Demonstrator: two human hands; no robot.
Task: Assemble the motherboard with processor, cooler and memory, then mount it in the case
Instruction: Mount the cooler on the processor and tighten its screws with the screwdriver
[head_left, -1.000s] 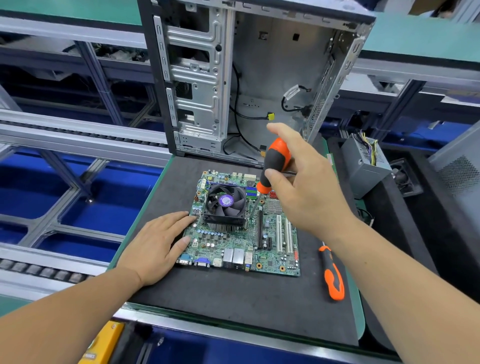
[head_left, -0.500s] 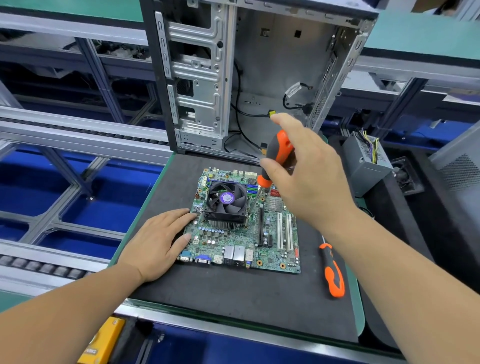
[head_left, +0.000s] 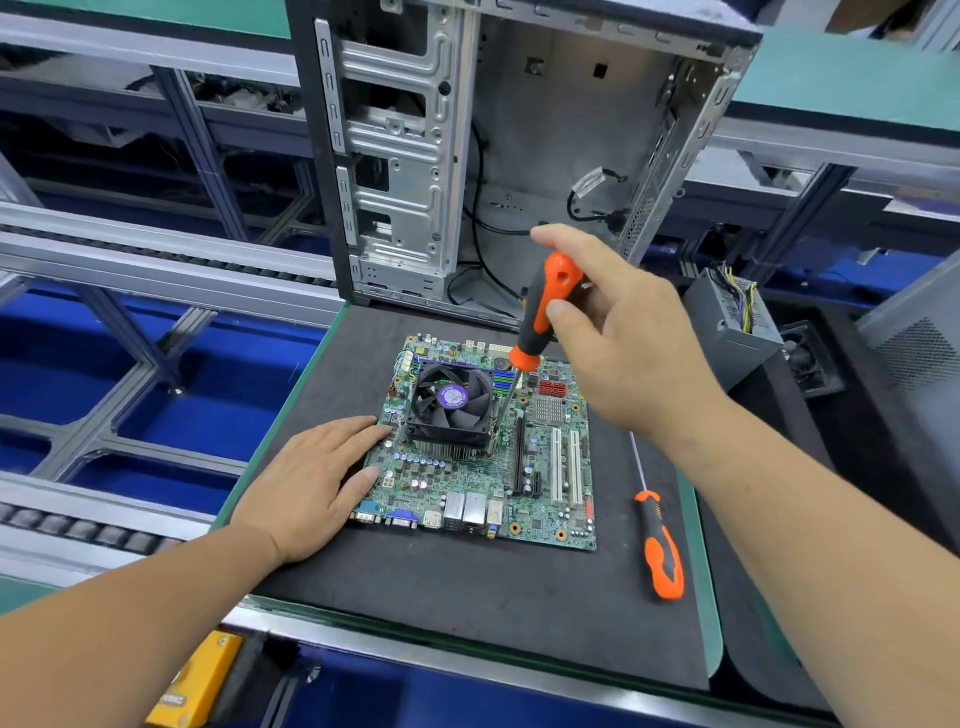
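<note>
A green motherboard (head_left: 540, 499) lies flat on the black mat (head_left: 467, 587), with a black fan cooler (head_left: 451, 402) mounted on it. My left hand (head_left: 311, 483) rests flat on the mat, fingertips touching the board's left edge. My right hand (head_left: 618, 338) grips an orange-and-black screwdriver (head_left: 545, 306) held nearly upright. Its shaft runs down to the cooler's near right corner. The open grey case (head_left: 519, 156) stands behind the board, with loose cables inside.
A second orange-handled screwdriver (head_left: 660, 551) lies on the mat right of the board. A grey power supply (head_left: 727, 322) with a wire bundle sits at the right. Conveyor rails and blue bins run along the left. A yellow object (head_left: 197, 686) pokes out below the bench edge.
My right hand has turned on the screwdriver handle, and the fingers have shifted their hold. The tool stays at the cooler's right side. My left hand has not moved.
</note>
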